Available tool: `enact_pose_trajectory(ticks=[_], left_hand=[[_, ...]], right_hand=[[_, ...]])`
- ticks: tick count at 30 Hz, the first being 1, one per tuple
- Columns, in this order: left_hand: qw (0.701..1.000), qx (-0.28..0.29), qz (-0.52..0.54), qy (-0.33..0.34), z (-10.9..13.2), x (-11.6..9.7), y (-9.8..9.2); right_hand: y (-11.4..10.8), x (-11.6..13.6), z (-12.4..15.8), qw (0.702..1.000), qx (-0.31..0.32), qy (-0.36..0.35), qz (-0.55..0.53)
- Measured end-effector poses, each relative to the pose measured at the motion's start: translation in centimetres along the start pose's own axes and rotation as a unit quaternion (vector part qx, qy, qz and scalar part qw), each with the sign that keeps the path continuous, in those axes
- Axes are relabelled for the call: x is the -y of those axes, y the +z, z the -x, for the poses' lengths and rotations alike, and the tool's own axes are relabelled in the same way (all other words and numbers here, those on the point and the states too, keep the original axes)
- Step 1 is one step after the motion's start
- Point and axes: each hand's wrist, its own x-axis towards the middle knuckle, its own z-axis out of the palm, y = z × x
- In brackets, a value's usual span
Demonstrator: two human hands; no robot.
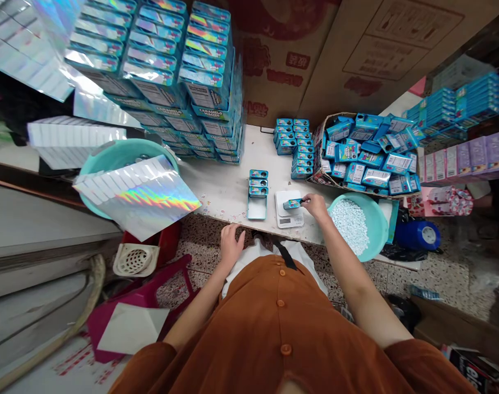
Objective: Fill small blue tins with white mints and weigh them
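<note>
A small blue candy box (292,204) rests on the white scale (289,219). At its right end my right hand (315,206) has its fingers pinched together on a small dark part of the box. My left hand (232,243) is at the table's front edge, thumb and fingers apart, holding nothing. Between the hands stands a blue-edged tray (257,209) with several blue boxes (258,183) at its back end. A teal bowl of white pellets (352,224) sits just right of my right forearm.
An open carton (315,174) heaped with blue boxes stands behind the bowl. Wrapped packs of boxes (204,82) are stacked at the back left. Another teal bowl (89,164) lies at the left under a shiny sheet (151,191). Large cardboard (315,54) closes off the back.
</note>
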Motion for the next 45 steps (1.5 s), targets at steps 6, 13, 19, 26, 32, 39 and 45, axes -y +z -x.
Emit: enact_pose_trajectory(ticks=[6, 13, 19, 26, 32, 39, 45], left_hand=[[1.0, -0.002, 0.001, 0.002, -0.3, 0.0, 0.1], [1.0, -0.003, 0.0, 0.002, -0.5, 0.2, 0.3], [1.0, 0.004, 0.005, -0.006, -0.6, 0.3, 0.3], [1.0, 0.002, 0.009, -0.006, -0.6, 0.3, 0.3], [1.0, 0.003, 0.007, -0.004, -0.8, 0.3, 0.5], [1.0, 0.004, -0.008, -0.001, -1.0, 0.1, 0.0], [1.0, 0.018, -0.025, 0.007, -1.0, 0.2, -0.6]], right_hand=[[-0.1, -0.2, -0.3, 1.0, -0.009, -0.005, 0.007], [-0.1, -0.1, -0.5, 1.0, -0.006, -0.015, 0.019], [-0.2, 0.2, -0.2, 1.0, -0.008, -0.027, 0.004], [0.0, 0.1, -0.1, 0.999, -0.025, -0.027, -0.033], [0.3, 0.3, 0.0, 0.997, -0.057, -0.035, -0.048], [-1.1, -4.9, 2.2, 0.978, -0.172, 0.033, -0.112], [0.8, -14.3, 6.4, 0.954, -0.123, 0.267, -0.063]])
